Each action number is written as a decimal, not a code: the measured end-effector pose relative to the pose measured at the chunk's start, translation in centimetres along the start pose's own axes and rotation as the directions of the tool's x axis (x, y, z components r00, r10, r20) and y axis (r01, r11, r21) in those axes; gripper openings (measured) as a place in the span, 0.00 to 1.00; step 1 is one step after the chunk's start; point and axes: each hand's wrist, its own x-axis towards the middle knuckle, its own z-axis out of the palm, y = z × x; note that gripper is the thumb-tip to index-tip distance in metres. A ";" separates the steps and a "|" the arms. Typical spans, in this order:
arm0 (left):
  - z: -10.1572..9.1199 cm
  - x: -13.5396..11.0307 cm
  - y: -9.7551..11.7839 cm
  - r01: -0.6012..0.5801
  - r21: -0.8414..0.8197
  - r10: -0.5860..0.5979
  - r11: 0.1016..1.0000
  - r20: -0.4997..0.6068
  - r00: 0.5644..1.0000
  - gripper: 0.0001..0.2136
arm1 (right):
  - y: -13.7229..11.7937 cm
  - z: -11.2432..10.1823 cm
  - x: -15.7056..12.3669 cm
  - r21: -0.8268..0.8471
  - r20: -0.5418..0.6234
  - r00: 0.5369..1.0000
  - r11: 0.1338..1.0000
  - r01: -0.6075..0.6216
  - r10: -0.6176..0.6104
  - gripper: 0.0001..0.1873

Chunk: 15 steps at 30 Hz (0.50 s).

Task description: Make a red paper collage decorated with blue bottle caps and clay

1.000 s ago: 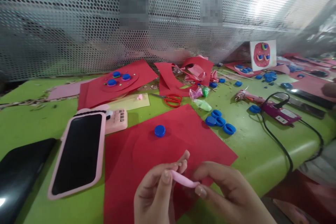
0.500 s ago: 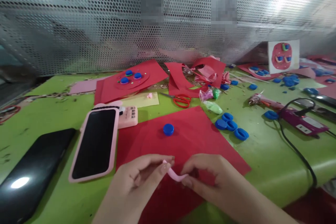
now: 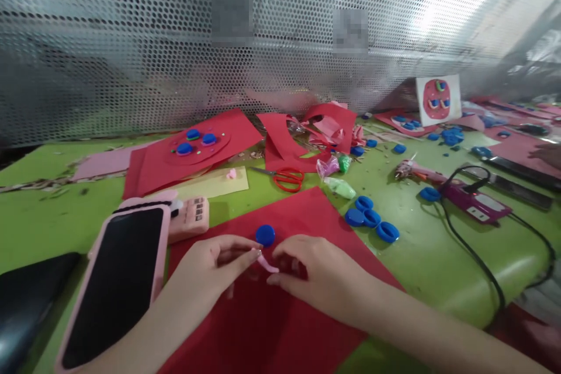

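Note:
My left hand [image 3: 214, 266] and my right hand [image 3: 313, 272] pinch the two ends of a thin pink clay roll [image 3: 264, 262] low over a red paper sheet [image 3: 280, 315]. A blue bottle cap [image 3: 265, 235] lies on the sheet just beyond my fingertips. The roll sits close under that cap. Both hands' fingers are closed around the roll.
A phone in a pink case [image 3: 116, 283] and a black phone [image 3: 26, 298] lie left. Red scissors [image 3: 284, 177], green clay [image 3: 340, 188], loose blue caps [image 3: 371, 219], a pink glue gun [image 3: 416, 172], a purple power strip [image 3: 475, 201] with black cable, and red paper scraps [image 3: 307, 134] lie behind.
Both hands have moved forward and down with the pink roll, from near the sheet's front edge to just under the blue cap. The roll looks shorter between the fingers.

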 end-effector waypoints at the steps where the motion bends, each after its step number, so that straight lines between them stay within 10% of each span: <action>1: 0.0 0.3 -0.1 0.007 -0.006 -0.007 1.000 0.003 1.000 0.17 | 0.1 0.1 0.2 -0.020 0.004 1.000 1.000 0.017 -0.017 0.06; 15: -1.1 -0.5 -0.8 0.070 -0.131 -0.085 0.989 -0.115 0.990 0.19 | 2.6 -3.7 0.4 -0.198 -0.200 0.979 0.978 -0.068 0.028 0.07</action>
